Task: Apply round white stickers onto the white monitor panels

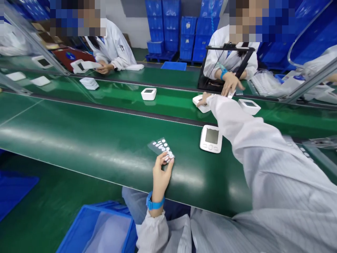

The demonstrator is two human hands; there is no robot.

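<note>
I see bright light; pale glare streaks the green bench (86, 135); above it, pixel blocks mask patches; beyond its ends, shapes stretch and soften.

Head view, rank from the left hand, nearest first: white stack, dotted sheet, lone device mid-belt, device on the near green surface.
From the left hand:
1. dotted sheet: in its fingers
2. near device: to the right, near surface
3. lone device: ahead, mid-belt
4. white stack: far left, on the belt
</note>
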